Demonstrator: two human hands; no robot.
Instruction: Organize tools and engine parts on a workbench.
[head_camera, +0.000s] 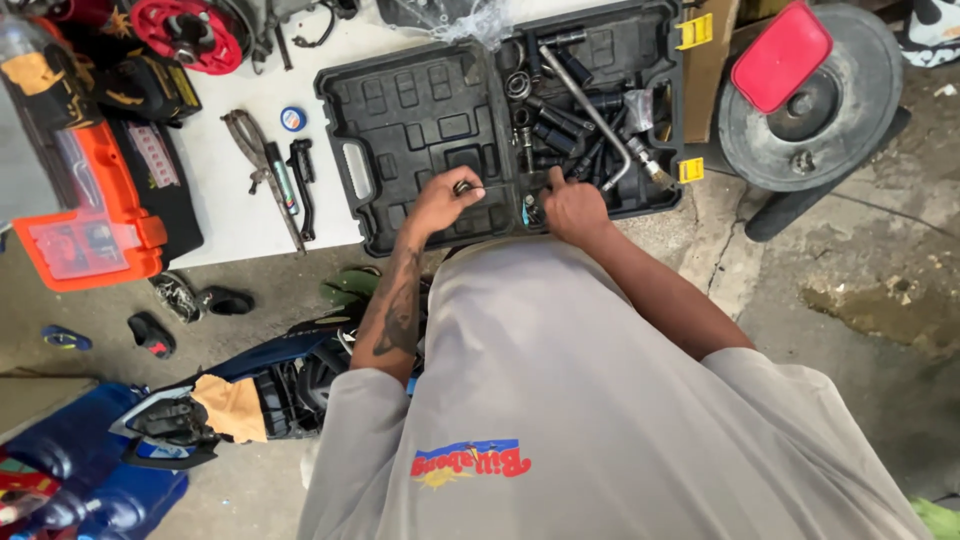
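An open black plastic tool case (400, 110) lies on a white surface in front of me. Its left half is an empty moulded lid. The right half holds dark sockets (556, 122) and a silver L-shaped wrench (597, 118). My left hand (438, 203), on a tattooed forearm, pinches a small dark socket (464, 187) over the lid's lower edge. My right hand (572, 208) rests at the case's near edge with a finger pointing up into the sockets; whether it grips anything is hidden. My grey shirt fills the lower part of the view.
Pliers (252, 158), a black tool (302, 172) and a small blue roll (292, 119) lie left of the case. An orange case (90, 225) sits at far left, a red round part (190, 30) at the top. A grey disc with a red pad (812, 95) stands right.
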